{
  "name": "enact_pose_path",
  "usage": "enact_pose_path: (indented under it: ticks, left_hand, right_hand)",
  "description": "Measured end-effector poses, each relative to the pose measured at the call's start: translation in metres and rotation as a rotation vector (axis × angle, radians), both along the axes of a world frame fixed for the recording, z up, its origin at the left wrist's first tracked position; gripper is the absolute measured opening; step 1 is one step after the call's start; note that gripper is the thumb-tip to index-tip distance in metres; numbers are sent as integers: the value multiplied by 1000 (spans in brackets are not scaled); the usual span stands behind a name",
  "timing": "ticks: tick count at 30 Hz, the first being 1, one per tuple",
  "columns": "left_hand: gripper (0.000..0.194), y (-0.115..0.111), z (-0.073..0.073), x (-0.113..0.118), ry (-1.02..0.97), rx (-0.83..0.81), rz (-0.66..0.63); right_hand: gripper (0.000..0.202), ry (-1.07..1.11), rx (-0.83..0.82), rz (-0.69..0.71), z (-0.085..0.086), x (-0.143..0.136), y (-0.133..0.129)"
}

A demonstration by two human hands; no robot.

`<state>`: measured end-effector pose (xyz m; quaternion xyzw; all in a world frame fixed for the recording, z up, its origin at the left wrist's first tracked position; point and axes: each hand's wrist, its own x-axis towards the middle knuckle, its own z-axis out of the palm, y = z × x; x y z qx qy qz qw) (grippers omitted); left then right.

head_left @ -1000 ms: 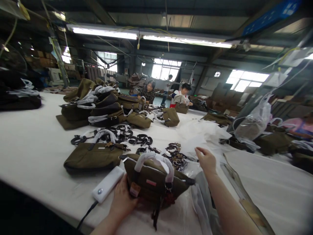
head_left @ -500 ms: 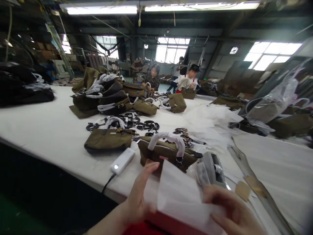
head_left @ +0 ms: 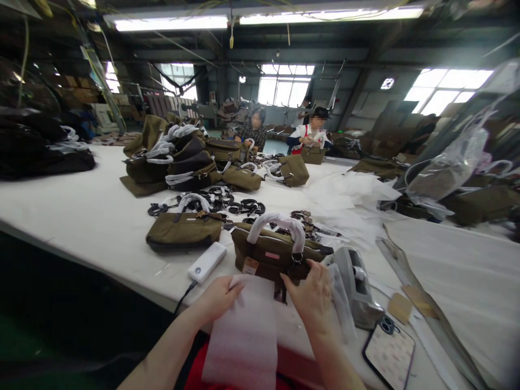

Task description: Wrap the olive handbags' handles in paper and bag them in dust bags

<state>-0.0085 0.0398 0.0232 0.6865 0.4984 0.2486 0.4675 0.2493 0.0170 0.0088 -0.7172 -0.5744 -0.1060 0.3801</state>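
Note:
An olive handbag [head_left: 260,246] with a pink label stands in front of me, its handles [head_left: 280,219] wrapped in white. A brown tag [head_left: 249,265] hangs on its front. My left hand [head_left: 221,297] pinches the top corner of a sheet of white tissue paper [head_left: 246,330], which drops over the table edge towards my lap. My right hand [head_left: 312,290] is at the bag's lower right front, thumb and fingers spread around a dark hanging charm [head_left: 298,270]. Whether the fingers touch the charm is hard to make out.
A second olive bag [head_left: 184,230] and a white power bank [head_left: 207,262] lie left. To the right are a grey tape dispenser [head_left: 357,292], a phone [head_left: 390,349] and a strip of material [head_left: 426,303]. Black straps [head_left: 247,206] and piled bags [head_left: 182,157] lie behind; two people work beyond.
My right hand has let go of the tissue paper and moved up to the bag's charm. My left hand has closed on the paper, which now hangs lower and further left. The phone has come into view.

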Motion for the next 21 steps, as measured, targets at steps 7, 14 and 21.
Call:
enact_pose_path:
  ticks: [7, 14, 21]
  left_hand:
    - [33, 11, -13, 9, -70, -4, 23]
    - [35, 18, -21, 52, -258, -49, -54]
    - [51, 20, -17, 121, -830, -560, 68]
  right_hand:
    - [41, 191, -68, 97, -13, 4, 3]
    - [40, 843, -331, 359, 18, 25, -7]
    - [50, 955, -356, 418, 11, 22, -18]
